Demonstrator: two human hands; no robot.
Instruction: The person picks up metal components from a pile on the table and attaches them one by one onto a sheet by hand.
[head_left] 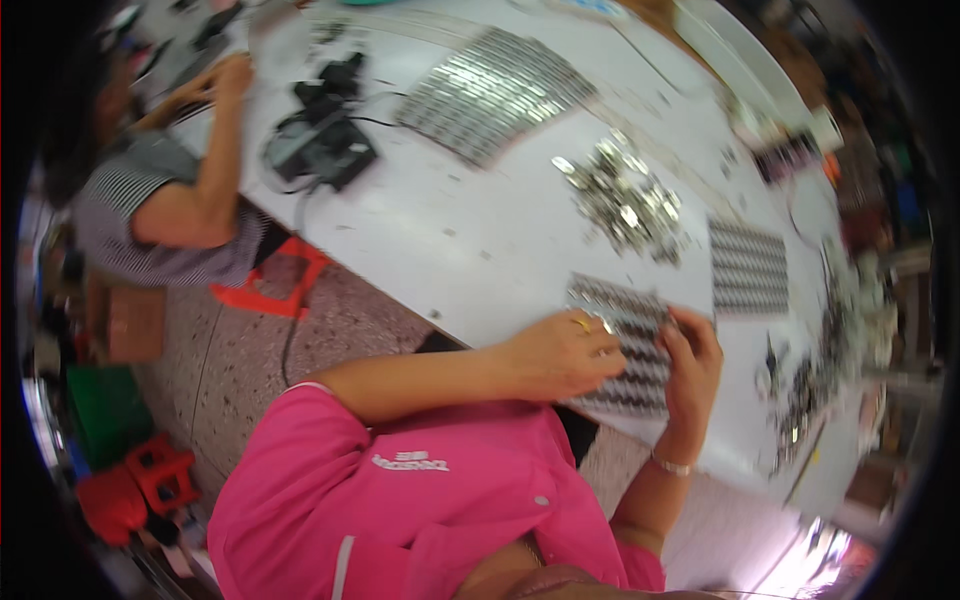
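A flat grey panel (632,375) with rows of small metallic pieces lies at the table's near edge, in front of me. My left hand (568,357), with a yellow ring on one finger, rests over its left part. The fingers there are curled, and what they hold is hidden. Over the panel's right edge, my right hand (697,362) has its thumb and forefinger bent together near the far right corner; anything between them is too small to make out. Just beyond lies a loose pile of shiny metal pieces (630,200).
A second patterned panel (750,268) lies to the right, and larger ones (495,95) lie farther back. Black power adapters with cables (325,145) sit at the left edge. Small metal parts (797,405) are scattered at right. Another person (185,210) sits at left, near a red stool (275,285).
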